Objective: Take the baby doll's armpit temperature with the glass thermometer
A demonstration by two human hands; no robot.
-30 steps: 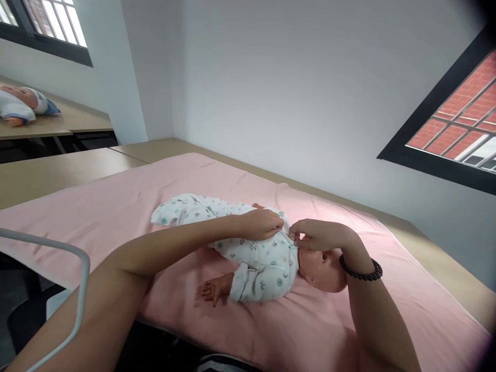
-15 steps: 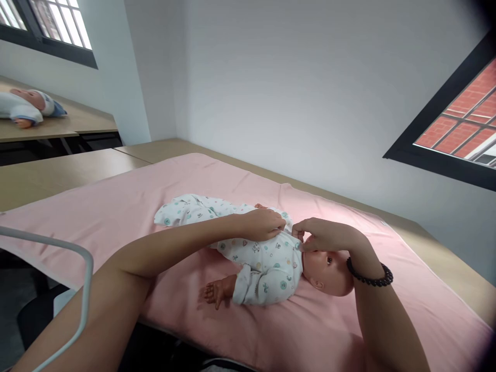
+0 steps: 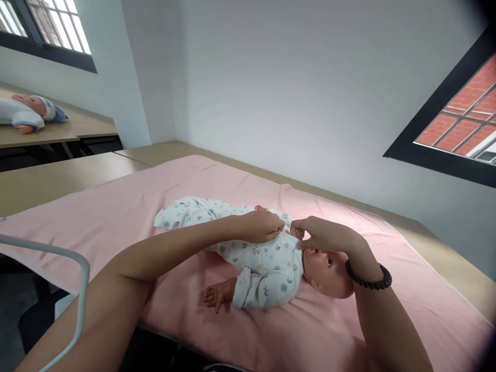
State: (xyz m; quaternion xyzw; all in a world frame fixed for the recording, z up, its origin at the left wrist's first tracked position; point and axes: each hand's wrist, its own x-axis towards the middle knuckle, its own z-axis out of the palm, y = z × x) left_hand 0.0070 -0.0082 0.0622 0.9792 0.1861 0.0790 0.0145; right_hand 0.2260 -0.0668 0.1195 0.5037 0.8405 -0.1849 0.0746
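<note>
A baby doll [image 3: 329, 276] lies on its back on a pink cloth [image 3: 217, 175], its head to the right. It wears a white patterned baby outfit [image 3: 267, 279] with small green and brown prints. My left hand [image 3: 259, 226] pinches the outfit's front at the chest, fingers closed on the fabric. Close beside it, my right hand [image 3: 320, 233] pinches the outfit near the neckline, just in front of the doll's chin. A dark bead bracelet [image 3: 370, 279] circles my right wrist. One doll hand [image 3: 217, 295] sticks out of its sleeve toward me.
A second doll [image 3: 33, 111] in white and blue lies on a wooden table [image 3: 89, 126] at the far left. A pale curved metal bar [image 3: 83, 289] crosses the lower left. A white wall [image 3: 279, 93] rises behind the cloth, with a barred window [image 3: 461, 124] at right.
The right hand has shifted very slightly left, toward the left hand, along the outfit's front. Both hands keep their pinch. The view has tilted a little.
</note>
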